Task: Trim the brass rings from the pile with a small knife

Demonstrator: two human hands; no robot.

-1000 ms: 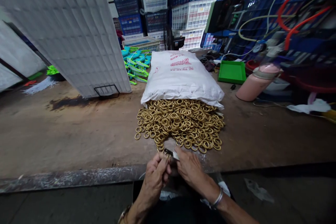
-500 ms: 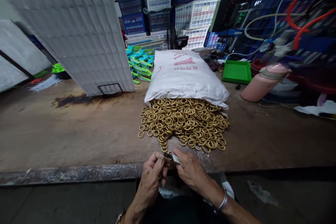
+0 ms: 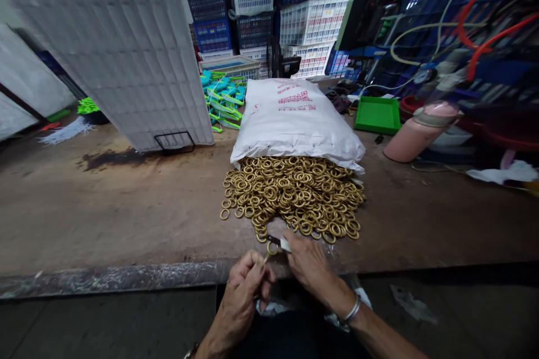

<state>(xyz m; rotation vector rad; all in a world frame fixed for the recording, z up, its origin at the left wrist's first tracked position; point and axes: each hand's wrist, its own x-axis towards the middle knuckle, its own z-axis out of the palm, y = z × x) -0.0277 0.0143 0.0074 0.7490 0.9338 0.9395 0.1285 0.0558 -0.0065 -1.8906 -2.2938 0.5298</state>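
My left hand [image 3: 248,286] is closed in a pinch on a gold ring, of which a thin edge [image 3: 266,258] shows past the fingertips. Another gold ring [image 3: 273,248] is right by these fingertips; whether the two touch I cannot tell. In my right hand [image 3: 309,263] is a small tool with a dark narrow tip [image 3: 273,240] and a pale handle [image 3: 285,244]; its exact kind is unclear. The tip points left, just above the ring. Beyond both hands lies a heap of gold rings [image 3: 295,196], spilling from a white sack [image 3: 295,118].
The brown worktable's worn front edge [image 3: 126,277] runs below. A tall pale ribbed panel [image 3: 126,50] stands left, with green and turquoise pieces [image 3: 223,95] beside it. At right are a green tray [image 3: 378,115] and a pink-filled bottle [image 3: 421,132]. Stacked crates [image 3: 311,19] fill the back.
My right hand and the tool have moved slightly up and away from my left hand. A gold ring now shows by the tool's tip. The whole view has shifted a little.
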